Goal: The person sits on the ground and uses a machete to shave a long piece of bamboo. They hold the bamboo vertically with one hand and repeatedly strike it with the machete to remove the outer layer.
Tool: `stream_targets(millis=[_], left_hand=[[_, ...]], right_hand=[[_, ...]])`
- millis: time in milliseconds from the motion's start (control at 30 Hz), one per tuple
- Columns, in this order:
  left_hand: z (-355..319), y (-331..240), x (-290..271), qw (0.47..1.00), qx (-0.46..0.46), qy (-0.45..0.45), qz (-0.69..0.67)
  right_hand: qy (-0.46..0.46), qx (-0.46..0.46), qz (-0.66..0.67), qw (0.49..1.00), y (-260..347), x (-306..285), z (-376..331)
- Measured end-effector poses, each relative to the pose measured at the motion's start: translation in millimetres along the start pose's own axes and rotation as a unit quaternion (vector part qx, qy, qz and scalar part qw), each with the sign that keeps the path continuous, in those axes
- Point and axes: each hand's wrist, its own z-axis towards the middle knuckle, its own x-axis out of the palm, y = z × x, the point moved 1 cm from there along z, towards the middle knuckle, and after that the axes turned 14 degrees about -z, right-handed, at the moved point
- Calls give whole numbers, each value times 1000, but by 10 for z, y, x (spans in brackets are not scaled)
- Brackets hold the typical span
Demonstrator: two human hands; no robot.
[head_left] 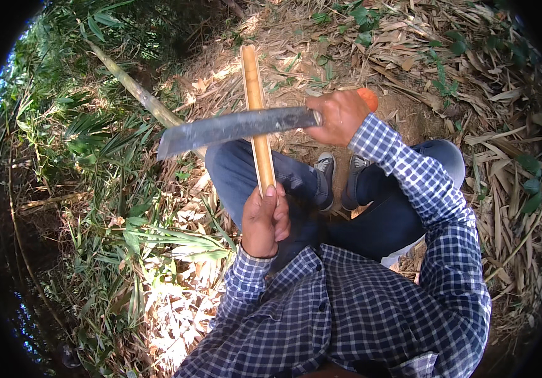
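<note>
My left hand [265, 219] is closed round the near end of a split bamboo strip [263, 160], its thumb lying along the pale hollow inner face. The strip points away from me, above my left thigh. In my right hand [336, 117] is a machete [233, 127], gripped by its handle, whose orange end [368, 99] sticks out past the fist. The wide dark blade reaches leftward across the strip and covers part of it. Whether the blade's edge touches the bamboo I cannot tell.
A long bamboo pole [133, 90] slants over the ground at the left, behind my knee. Green leaves [94, 132] crowd the left side. Dry bamboo leaves [409, 38] litter the ground at the far side and right. My shoes [326, 170] stand between my bent knees.
</note>
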Motion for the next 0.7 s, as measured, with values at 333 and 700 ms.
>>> stream_targets(millis=[333,700], left_hand=[[-78,60,-2,1000,7,4,3],[-156,86,15,999,-9,12,40]], right_hand=[[-11,-16,-5,1000,-50,-8,5],[-14,-14,49,999,-40,-82,-11]])
